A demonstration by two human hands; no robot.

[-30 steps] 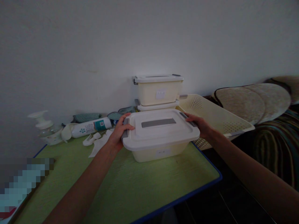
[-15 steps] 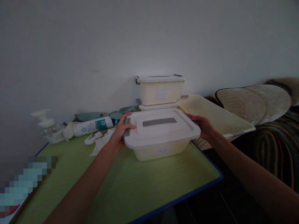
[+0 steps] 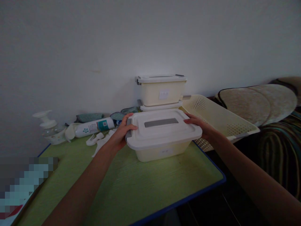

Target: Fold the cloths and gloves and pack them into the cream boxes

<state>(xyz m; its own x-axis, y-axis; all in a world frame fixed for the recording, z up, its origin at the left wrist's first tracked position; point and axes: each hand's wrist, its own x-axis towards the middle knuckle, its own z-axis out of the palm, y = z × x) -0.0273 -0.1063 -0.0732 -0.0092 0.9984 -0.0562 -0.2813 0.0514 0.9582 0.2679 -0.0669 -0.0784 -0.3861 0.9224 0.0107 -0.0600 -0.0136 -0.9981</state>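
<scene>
Closest to me is the green bench [image 3: 152, 191] with its blue edging, the person's two forearms reaching across it from either side; at their ends the left grip [image 3: 120, 135] is clamped on the left end of the front box [image 3: 164, 153], its thumb over the white lid, while the right grip [image 3: 204, 128] is clamped on the opposite end, fingertips lying on the lid's far corner; the box sits level between them, just in front of a stack, a grey strip [image 3: 161, 122] running along its lid.

Left of it lie a crumpled white piece [image 3: 100, 145] and, just beyond, a white bottle [image 3: 88, 127] on its side with a teal label; a pump bottle [image 3: 55, 135] stands further left, and a teal patterned bundle [image 3: 90, 117] rests behind the white bottle; off to the right is a cream basket [image 3: 213, 108] with perforated walls; behind the front box, an upper box [image 3: 150, 93] stands on a lower box [image 3: 162, 107]; a beige cushion [image 3: 249, 102] lies past the basket; the pale wall [image 3: 150, 37] closes everything off.
</scene>
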